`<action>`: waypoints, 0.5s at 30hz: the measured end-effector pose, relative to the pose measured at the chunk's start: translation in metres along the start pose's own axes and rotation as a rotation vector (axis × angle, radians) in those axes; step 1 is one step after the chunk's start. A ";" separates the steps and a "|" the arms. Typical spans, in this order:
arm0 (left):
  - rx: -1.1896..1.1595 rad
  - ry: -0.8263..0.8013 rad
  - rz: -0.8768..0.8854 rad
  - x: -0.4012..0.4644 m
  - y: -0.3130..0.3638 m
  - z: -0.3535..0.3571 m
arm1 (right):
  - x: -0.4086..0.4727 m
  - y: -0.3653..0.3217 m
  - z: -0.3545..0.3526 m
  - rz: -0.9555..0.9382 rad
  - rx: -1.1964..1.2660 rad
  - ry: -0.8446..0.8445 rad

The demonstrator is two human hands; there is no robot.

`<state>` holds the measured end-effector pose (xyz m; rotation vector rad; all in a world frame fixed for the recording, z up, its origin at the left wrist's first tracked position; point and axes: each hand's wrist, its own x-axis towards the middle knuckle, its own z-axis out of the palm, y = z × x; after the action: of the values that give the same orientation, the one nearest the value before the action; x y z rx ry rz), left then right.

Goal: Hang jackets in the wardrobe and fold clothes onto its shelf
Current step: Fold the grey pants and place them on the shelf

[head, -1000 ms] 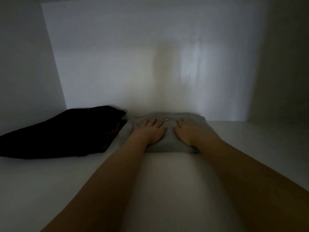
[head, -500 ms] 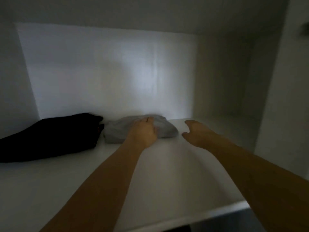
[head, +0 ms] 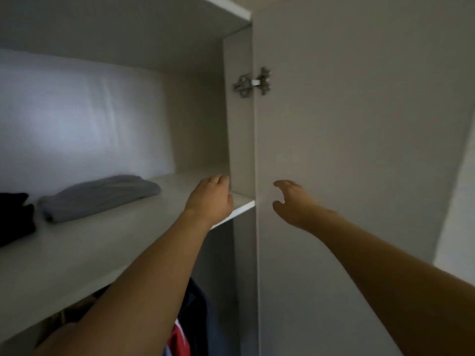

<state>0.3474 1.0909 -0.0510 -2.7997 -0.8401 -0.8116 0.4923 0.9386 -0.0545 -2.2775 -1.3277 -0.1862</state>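
A folded grey garment (head: pixel 100 196) lies on the white wardrobe shelf (head: pixel 77 258), beside a folded black garment (head: pixel 14 217) at the far left edge. My left hand (head: pixel 210 199) hovers over the shelf's right front corner, fingers loosely curled, holding nothing. My right hand (head: pixel 293 204) is raised in front of the open wardrobe door (head: pixel 359 150), fingers spread and relaxed, empty. Both hands are well to the right of the grey garment. Below the shelf, dark and red clothing (head: pixel 187 327) hangs, partly hidden by my left forearm.
The wardrobe side panel (head: pixel 240 124) carries a metal hinge (head: pixel 253 83) joining it to the door. Another shelf board (head: pixel 154 29) spans above. The back wall of the compartment is dimly lit.
Both hands have left the grey garment and moved right, out toward the shelf's front corner and the door. The view has pulled back and swung right.
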 end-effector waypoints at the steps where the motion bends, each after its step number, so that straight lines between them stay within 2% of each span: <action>1: -0.009 0.005 0.024 -0.004 0.023 -0.006 | -0.018 0.014 -0.013 0.014 -0.009 0.008; 7: -0.035 0.006 0.185 -0.050 0.168 -0.034 | -0.158 0.105 -0.102 0.158 -0.061 0.080; 15: -0.157 -0.020 0.332 -0.151 0.405 -0.052 | -0.379 0.237 -0.211 0.337 -0.172 0.110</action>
<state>0.4352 0.6651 -0.0658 -2.9689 -0.3083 -0.8236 0.5240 0.4460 -0.0876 -2.5534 -0.8859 -0.3135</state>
